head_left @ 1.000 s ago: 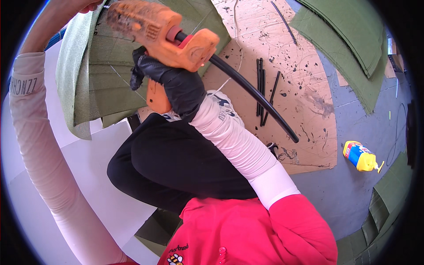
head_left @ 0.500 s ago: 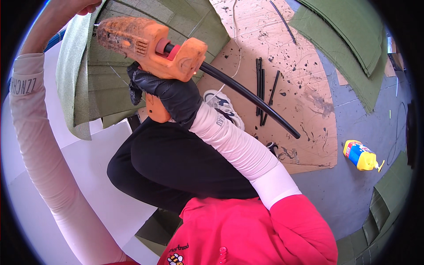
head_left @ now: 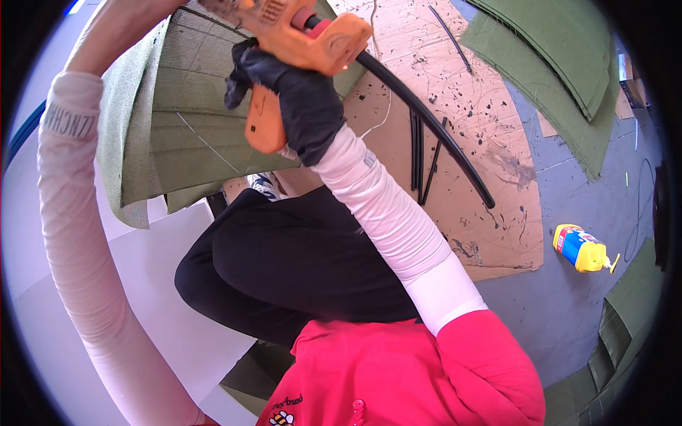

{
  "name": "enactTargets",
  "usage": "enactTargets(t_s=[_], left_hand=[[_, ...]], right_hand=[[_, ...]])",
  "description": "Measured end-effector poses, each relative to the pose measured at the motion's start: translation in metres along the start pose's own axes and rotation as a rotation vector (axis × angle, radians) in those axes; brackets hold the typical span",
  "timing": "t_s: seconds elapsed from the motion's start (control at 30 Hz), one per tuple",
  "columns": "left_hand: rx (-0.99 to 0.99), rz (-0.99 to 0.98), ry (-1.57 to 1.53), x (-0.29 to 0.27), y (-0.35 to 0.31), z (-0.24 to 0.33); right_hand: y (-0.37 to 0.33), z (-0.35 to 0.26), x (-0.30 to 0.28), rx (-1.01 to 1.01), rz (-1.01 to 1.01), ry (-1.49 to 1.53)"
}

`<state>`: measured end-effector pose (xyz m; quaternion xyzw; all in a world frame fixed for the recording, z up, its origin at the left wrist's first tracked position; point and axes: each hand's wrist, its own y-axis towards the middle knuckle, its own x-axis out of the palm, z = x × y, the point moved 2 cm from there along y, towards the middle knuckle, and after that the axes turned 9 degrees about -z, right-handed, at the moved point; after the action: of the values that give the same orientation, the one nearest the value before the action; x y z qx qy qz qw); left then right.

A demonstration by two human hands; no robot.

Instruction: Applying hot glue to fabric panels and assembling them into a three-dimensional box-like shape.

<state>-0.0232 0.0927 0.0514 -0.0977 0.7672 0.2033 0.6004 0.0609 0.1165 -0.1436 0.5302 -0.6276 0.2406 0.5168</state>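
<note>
My right hand (head_left: 295, 99), in a black glove, is wrapped round the grip of an orange, dirt-stained hot glue gun (head_left: 334, 44). A long black glue stick (head_left: 433, 124) runs out of its back end and bends down to the right. The gun's nozzle lies beyond the upper edge, so its tip is hidden. My bare left hand (head_left: 145, 25) reaches to the top edge at the left; its fingers are cut off from view. Below the gun, a curved green mesh panel (head_left: 185, 135) with seams stands in front of my legs, near both hands.
Several black glue sticks (head_left: 415, 153) lie on a glue-spotted cardboard sheet (head_left: 497, 234) to the right. A white cord (head_left: 383, 106) crosses it. Stacked green mesh sheets (head_left: 561, 64) lie at the far right. A yellow bottle (head_left: 586, 248) with a blue label lies on the grey floor.
My right hand has moved the glue gun up and to the right, partly past the upper edge. My left arm has shifted right and up. A shoe now shows further left.
</note>
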Motion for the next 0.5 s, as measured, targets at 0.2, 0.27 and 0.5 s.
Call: enactTargets(t_s=[0.2,0.27,0.5], left_hand=[[-0.07,-0.159,0.031,-0.003,0.021,-0.002],[-0.111,-0.173,-0.057,-0.001,0.021,-0.008],[-0.113,-0.26,-0.102,-0.004,0.022,-0.009]], right_hand=[[0.016,-0.01,-0.01,-0.141,0.021,-0.123],[0.019,-0.013,-0.006,-0.177,0.028,-0.054],[0.007,-0.01,-0.003,-0.044,-0.028,-0.124]])
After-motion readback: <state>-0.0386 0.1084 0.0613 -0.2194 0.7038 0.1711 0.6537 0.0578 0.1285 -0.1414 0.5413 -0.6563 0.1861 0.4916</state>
